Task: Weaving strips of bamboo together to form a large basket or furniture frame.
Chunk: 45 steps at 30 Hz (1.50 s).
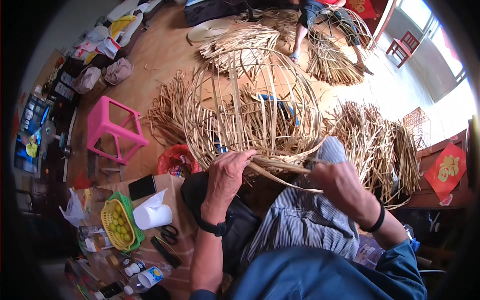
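Seemingly weaving: pinching the basket (237, 105) with left fingers (245, 155), gripping a strip (286, 166) in right fingers (320, 173); probably needing a snug pull next.

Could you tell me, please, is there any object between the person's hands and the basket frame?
Nothing visible stands in the way: the left hand touches the near edge of the basket frame, and the right hand grips a strip at that edge.
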{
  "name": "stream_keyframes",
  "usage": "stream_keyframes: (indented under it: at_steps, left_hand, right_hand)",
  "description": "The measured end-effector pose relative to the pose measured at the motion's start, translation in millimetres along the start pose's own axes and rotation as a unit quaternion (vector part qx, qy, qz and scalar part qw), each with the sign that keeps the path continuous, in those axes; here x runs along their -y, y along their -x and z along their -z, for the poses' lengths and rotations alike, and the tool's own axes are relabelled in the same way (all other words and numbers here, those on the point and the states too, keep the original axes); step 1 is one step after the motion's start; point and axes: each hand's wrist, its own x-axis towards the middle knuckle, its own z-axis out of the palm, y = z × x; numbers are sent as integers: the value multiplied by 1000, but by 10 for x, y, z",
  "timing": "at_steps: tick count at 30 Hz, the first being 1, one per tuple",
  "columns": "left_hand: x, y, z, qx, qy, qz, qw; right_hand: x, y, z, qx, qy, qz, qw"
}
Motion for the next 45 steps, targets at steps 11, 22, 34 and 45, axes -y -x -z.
stream_keyframes:
  at_steps: [11,22,34,45]
  left_hand:
    - [-27,-33,-5,8,43,63,997]
    - [-59,-126,29,35,48,107,992]
    - [-34,-128,35,35,52,97,993]
    - [-12,-91,37,34,61,100,993]
  right_hand:
    - [-441,47,141,52,-1,-90,995]
    - [276,-108,-520,-26,-52,103,993]
    - [33,-312,-810,-119,27,83,989]
    - [963,240,-86,72,-208,72,973]
